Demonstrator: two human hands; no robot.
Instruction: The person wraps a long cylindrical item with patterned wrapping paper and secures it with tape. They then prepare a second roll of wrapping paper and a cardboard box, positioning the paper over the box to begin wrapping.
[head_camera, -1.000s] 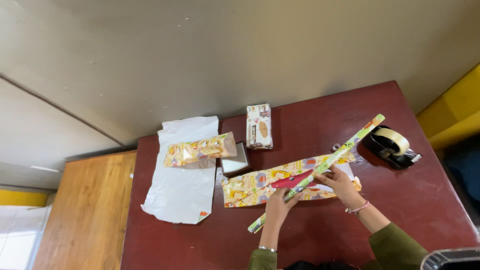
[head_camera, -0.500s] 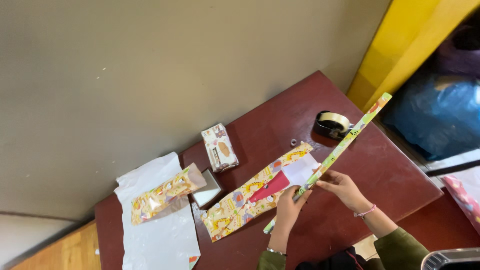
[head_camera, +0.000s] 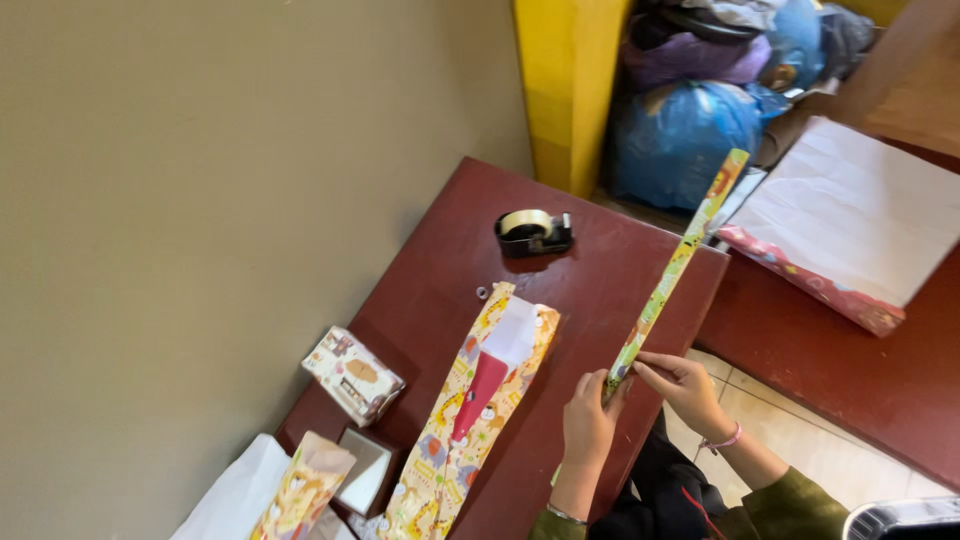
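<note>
While both my hands pinch the tight paper roll mid-frame, left hand fingers curled round its low end, right hand thumb & fingertips pressed on it, I'd say I'm mid-rolling; next needs even grip w/o creasing.

A long, thin roll of wrapping paper is rolled tight into a slim rod, printed with small cartoon figures on yellow-green. It runs on a slant from lower centre of the frame up to the upper right, its upper end raised past the edge of the dark red desk, its lower part pinched near the bottom centre
</note>
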